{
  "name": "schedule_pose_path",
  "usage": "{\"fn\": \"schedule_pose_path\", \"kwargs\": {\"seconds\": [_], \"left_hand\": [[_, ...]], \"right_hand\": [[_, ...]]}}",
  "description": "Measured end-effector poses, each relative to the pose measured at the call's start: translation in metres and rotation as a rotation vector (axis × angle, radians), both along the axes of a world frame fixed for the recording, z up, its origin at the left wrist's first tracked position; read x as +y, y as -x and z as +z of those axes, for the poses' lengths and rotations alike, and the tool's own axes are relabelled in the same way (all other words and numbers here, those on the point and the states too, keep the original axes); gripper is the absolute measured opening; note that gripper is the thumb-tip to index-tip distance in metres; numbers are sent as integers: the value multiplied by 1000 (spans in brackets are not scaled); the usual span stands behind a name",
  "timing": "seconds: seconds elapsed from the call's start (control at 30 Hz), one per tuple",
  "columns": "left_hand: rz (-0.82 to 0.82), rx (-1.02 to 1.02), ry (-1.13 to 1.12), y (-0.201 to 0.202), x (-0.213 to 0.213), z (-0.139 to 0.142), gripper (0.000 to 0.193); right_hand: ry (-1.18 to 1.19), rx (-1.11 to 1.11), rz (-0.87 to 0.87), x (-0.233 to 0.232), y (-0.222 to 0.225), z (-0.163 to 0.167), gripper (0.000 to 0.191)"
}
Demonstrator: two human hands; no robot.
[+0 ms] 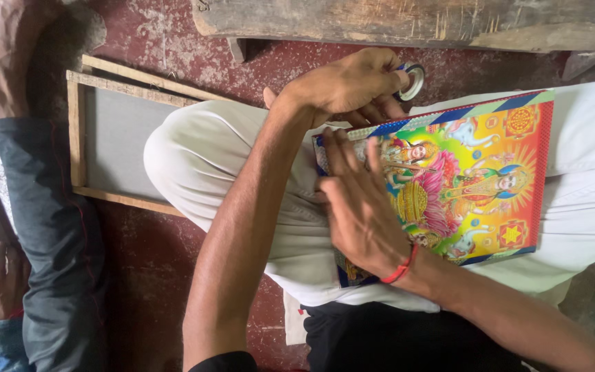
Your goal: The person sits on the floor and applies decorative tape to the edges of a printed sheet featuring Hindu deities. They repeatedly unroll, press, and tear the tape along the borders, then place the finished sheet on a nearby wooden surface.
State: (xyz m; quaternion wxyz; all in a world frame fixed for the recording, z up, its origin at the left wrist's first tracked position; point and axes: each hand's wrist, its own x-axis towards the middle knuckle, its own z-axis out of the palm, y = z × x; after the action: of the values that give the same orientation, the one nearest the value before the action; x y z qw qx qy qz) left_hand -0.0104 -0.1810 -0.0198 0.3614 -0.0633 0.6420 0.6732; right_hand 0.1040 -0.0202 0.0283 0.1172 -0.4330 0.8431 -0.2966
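Right hand (363, 207) lies flat and empty, fingers spread, pinning the colourful picture (463, 179) on the lap; left hand (346, 84) beyond it pinches a tape roll (413, 79).

My left hand (349, 83) curls closed, fingers pinched, forearm reaching straight ahead. My right hand (359, 203) lies flat, fingers spread (red thread on its wrist).
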Motion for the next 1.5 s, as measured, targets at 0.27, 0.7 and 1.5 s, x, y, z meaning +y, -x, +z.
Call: {"fn": "schedule_pose_path", "kwargs": {"seconds": [0.27, 0.7, 1.5], "left_hand": [[-22, -34, -4, 3, 3, 10, 27], [16, -43, -56, 6, 10, 15, 32], [-4, -52, -87, -21, 41, 67, 32]], "right_hand": [[34, -35, 121, -14, 1, 14, 22], [38, 7, -123, 76, 44, 11, 7], [-161, -1005, -358, 311, 145, 7, 16]]}}
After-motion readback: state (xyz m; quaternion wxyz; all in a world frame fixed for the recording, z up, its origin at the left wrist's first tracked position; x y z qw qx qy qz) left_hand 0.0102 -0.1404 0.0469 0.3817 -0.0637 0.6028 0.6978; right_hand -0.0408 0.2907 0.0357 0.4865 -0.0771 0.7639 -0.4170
